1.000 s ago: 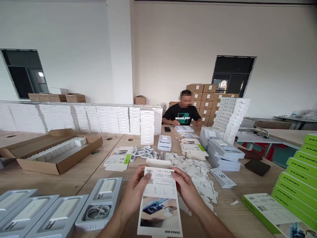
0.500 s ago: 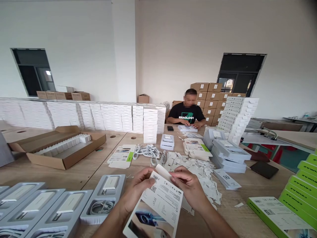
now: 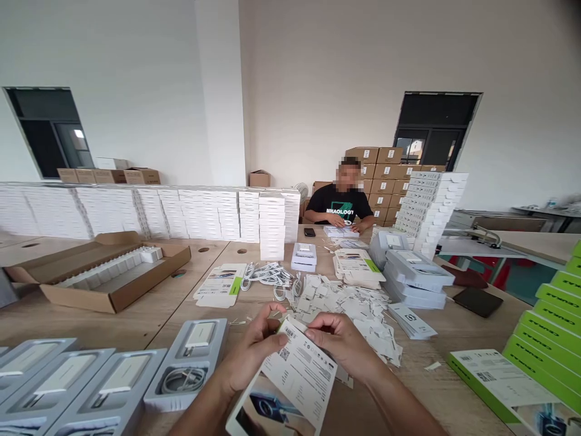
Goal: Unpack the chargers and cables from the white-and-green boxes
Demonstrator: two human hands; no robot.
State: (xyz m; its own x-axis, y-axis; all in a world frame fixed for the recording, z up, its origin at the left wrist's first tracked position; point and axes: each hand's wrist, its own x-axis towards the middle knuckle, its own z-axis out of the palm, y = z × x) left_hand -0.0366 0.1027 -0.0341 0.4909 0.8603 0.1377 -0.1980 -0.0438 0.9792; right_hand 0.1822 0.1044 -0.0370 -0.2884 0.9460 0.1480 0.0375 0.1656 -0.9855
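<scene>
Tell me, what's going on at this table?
Someone's two bare hands are on a white cardboard box printed with text and a photo. The left hand holds its upper left side; the right hand pinches near its top end. To the left lie pale grey plastic trays holding white rectangular blocks. Beyond the hands is a loose heap of white paper scraps. Across the table sits a co-worker in a black T-shirt.
</scene>
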